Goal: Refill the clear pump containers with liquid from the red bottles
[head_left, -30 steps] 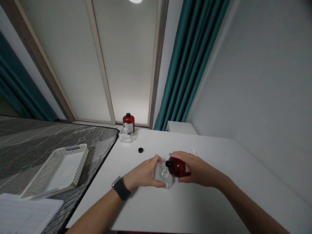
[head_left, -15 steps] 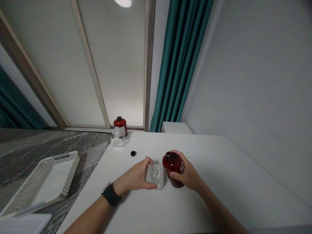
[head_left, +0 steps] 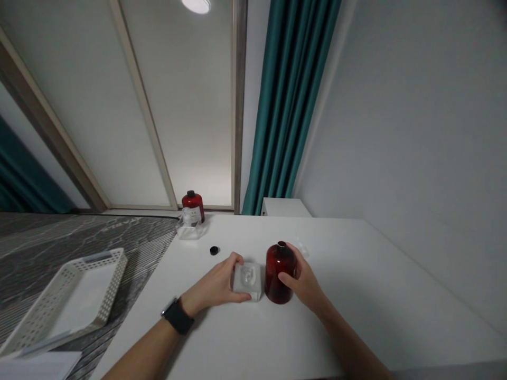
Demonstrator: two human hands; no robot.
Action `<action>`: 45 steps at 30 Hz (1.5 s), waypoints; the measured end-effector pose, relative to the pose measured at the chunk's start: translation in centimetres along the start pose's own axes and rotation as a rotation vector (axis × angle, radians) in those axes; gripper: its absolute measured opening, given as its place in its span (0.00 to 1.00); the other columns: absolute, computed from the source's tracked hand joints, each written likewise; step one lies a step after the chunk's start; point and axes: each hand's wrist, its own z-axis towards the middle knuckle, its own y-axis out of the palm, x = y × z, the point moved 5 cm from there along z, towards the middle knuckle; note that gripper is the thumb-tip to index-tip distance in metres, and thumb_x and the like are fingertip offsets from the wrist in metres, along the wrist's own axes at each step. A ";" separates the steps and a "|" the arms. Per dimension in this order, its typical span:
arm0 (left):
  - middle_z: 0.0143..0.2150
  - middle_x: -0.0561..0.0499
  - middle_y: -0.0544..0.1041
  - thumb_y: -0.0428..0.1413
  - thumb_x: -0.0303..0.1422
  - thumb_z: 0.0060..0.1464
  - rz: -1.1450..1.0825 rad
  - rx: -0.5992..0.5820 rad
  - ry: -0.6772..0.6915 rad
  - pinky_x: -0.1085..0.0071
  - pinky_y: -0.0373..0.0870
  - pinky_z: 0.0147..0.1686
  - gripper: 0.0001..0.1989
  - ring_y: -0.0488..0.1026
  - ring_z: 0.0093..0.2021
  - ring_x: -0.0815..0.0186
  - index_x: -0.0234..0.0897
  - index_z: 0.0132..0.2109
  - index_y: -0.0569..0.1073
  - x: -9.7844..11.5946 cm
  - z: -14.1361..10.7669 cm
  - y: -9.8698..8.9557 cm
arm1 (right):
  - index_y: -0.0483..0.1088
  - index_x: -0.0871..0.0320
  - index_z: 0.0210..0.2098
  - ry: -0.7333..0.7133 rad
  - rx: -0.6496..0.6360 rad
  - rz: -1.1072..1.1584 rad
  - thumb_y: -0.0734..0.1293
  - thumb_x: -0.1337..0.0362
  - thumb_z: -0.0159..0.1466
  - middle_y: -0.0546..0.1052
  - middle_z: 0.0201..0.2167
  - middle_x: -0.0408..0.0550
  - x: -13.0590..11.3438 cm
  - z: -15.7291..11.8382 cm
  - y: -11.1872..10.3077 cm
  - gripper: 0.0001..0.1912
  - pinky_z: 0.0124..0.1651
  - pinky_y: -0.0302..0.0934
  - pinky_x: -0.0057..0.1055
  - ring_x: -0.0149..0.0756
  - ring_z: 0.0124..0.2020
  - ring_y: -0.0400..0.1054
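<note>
My left hand (head_left: 222, 282), with a dark watch on its wrist, grips a square clear container (head_left: 249, 279) with a round opening on top, from its left side. Just right of it stands a dark red bottle (head_left: 277, 277), uncapped and upright, with my right hand (head_left: 303, 279) wrapped round its right side. Whether the bottle's base touches the table is hard to make out. A small black cap (head_left: 214, 250) lies on the white table (head_left: 245, 343), beyond my left hand.
At the table's far left corner stand another red bottle (head_left: 193, 202) with a black cap and a clear container (head_left: 188, 228). A small clear piece (head_left: 302, 248) lies beyond my right hand. A white perforated basket (head_left: 71, 298) sits on the left, off the table.
The red bottle has gone from leaning to the left to upright, with my right hand still round it. My left hand keeps its hold on the clear container.
</note>
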 end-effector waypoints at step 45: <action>0.49 0.46 0.68 0.65 0.43 0.51 -0.016 0.001 0.172 0.59 0.66 0.50 0.29 0.66 0.48 0.56 0.39 0.57 0.67 0.5 -0.4 -3.2 | 0.71 0.54 0.42 -0.346 0.219 -0.303 0.61 0.67 0.66 0.71 0.33 0.48 -3.1 3.4 2.1 0.09 0.41 0.64 0.40 0.42 0.36 0.67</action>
